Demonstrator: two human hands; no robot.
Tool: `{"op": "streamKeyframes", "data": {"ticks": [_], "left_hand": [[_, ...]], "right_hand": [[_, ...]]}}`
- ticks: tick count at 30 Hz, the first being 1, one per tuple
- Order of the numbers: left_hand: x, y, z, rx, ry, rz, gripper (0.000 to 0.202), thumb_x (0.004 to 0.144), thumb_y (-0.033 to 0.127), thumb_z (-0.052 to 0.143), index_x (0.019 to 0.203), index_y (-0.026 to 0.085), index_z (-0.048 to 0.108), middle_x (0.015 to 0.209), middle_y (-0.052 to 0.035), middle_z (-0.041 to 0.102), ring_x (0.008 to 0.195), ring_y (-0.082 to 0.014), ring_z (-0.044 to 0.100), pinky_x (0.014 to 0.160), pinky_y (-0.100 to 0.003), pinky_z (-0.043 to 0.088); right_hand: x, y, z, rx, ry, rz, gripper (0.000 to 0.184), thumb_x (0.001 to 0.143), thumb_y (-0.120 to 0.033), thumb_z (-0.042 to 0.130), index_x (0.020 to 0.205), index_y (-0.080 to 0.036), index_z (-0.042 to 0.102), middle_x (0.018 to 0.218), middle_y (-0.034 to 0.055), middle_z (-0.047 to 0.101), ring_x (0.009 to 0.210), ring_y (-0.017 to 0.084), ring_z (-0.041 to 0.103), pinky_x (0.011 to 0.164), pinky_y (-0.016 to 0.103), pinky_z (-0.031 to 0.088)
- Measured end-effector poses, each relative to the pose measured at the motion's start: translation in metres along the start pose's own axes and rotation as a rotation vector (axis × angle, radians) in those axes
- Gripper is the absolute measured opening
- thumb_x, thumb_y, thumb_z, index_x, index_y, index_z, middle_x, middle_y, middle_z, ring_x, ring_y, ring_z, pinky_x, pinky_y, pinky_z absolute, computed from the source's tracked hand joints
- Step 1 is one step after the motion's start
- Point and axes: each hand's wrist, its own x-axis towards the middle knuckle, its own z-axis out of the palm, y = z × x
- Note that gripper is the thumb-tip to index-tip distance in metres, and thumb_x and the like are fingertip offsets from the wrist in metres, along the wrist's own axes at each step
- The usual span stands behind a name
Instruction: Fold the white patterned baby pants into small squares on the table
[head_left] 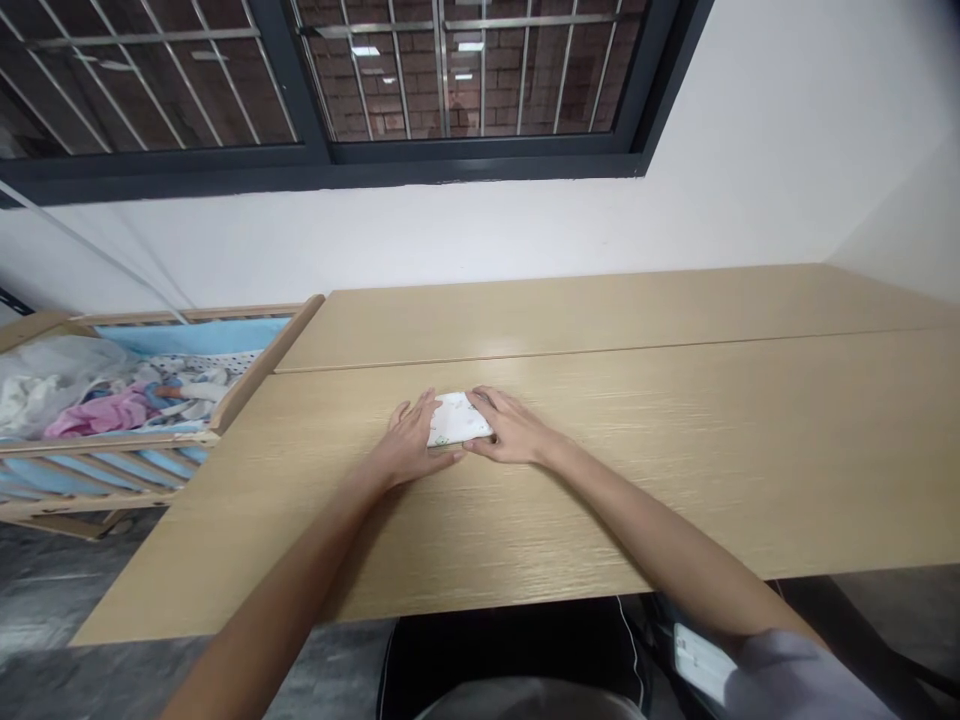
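Note:
A small white folded cloth point(454, 418) with a faint print lies flat on the wooden table point(675, 450). My left hand point(411, 440) rests against the cloth's left edge, fingers spread and thumb stretched along the near side. At the right end, my right hand point(514, 428) curls round the cloth, with its fingers over the far corner and its thumb at the near corner. The two thumbs almost meet in front of the cloth. My right fingertips are partly hard to make out.
To the left stands a wooden crib point(270, 360) with blue lining, holding a pink cloth point(105, 412), other fabrics and a clear plastic bag point(64, 365). A barred window point(465, 80) is set in the white wall behind the table. A black chair seat point(517, 650) is below the near edge.

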Motion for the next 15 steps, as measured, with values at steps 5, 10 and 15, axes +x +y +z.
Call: {"op": "streamKeyframes", "data": {"ticks": [5,10,15], "left_hand": [[0.007,0.000,-0.002,-0.002,0.042,-0.051,0.067,0.082,0.032,0.062,0.143,0.011,0.044,0.158,-0.0244,0.036,0.151,-0.0321,0.029,0.123,-0.055,0.018],[0.010,0.005,-0.019,-0.030,0.182,-0.144,0.038,0.086,0.023,0.051,0.121,0.019,0.064,0.143,-0.0172,0.053,0.138,-0.0346,0.044,0.115,-0.057,0.030],[-0.001,0.026,-0.047,-0.185,0.253,-0.295,0.029,0.087,0.028,0.051,0.113,0.017,0.056,0.105,-0.0097,0.072,0.094,-0.0237,0.069,0.083,-0.037,0.055]], "right_hand": [[0.005,0.010,0.001,0.082,0.074,-0.031,0.069,0.081,-0.025,0.060,0.147,-0.013,0.042,0.144,0.0193,0.051,0.132,0.032,0.050,0.111,0.047,0.040],[0.016,0.011,0.000,0.322,0.186,0.107,0.043,0.079,-0.020,0.057,0.122,-0.017,0.058,0.114,0.0113,0.069,0.101,0.026,0.064,0.092,0.041,0.051],[0.033,0.000,-0.037,0.731,0.184,0.311,0.049,0.081,-0.026,0.057,0.128,-0.018,0.047,0.091,0.0046,0.069,0.080,0.022,0.065,0.071,0.034,0.052]]}}
